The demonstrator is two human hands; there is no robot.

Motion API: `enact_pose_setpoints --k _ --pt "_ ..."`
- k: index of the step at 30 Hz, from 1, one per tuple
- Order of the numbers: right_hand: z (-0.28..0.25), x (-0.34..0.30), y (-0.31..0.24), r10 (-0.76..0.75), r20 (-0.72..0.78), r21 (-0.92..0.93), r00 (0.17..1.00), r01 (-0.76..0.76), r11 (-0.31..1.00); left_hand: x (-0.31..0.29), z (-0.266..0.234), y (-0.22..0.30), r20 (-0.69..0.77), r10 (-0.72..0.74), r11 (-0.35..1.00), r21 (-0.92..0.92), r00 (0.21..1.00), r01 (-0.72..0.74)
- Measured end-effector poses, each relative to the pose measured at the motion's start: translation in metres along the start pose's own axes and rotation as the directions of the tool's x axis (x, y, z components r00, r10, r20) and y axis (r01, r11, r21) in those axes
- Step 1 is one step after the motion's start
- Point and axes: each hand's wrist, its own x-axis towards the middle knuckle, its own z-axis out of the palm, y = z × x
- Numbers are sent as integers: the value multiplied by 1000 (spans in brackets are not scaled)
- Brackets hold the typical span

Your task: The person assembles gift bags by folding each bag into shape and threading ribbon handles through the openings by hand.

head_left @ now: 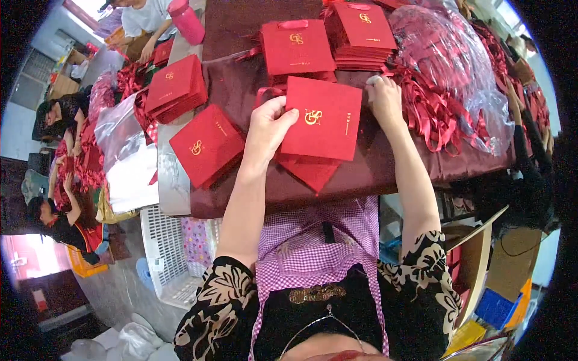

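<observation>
My left hand (269,127) grips a flat red paper gift bag (325,117) with gold print, thumb on its front and fingers behind. A loop of red ribbon shows beside those fingers. Under this bag, another red bag (311,174) lies with a corner toward me. To the right, my right hand (385,99) is closed with curled fingertips at the edge of a heap of red ribbons (426,114). Something small and whitish shows at its fingertips; I cannot make out what it holds.
Stacks of red bags stand at the far middle (298,48), far right (364,36) and left (176,90), with another pile (206,146) nearer. Clear plastic (445,51) covers ribbons. A pink bottle (186,23) stands far left. Co-workers sit along both sides. A white basket (171,256) stands below.
</observation>
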Motion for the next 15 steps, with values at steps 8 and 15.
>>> enact_pose_setpoints --k 8,15 --pt "-42 15 -30 315 -9 517 949 -265 814 0 1 -11 -32 49 997 58 998 -47" --pt "-53 9 -56 330 56 763 942 -253 595 -3 8 -4 -43 154 954 266 987 -137"
